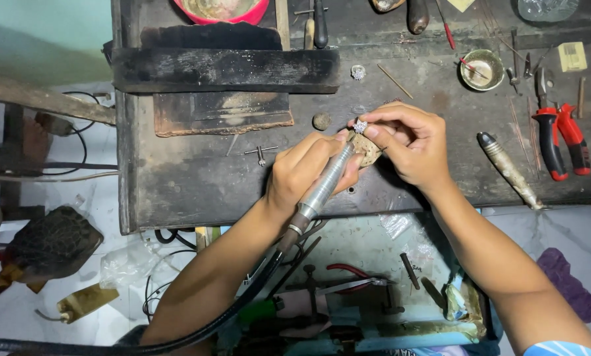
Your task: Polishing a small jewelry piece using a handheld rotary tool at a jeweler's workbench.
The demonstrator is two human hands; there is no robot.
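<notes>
At frame centre, the left hand (302, 173) grips a flex-shaft rotary handpiece (325, 183) against a small silver ring (360, 126) pinched by the right hand (411, 145), so grinding seems underway, needing steady, light pressure.

A silvery rotary handpiece (323, 184) tilts toward a small sparkling ring (360, 126).

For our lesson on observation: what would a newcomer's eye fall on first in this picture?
At the centre, the left hand grips a metal rotary handpiece whose tip meets a small sparkling ring pinched by the right hand. They work over a dark, worn bench. At its right edge lie red-handled pliers.
</notes>
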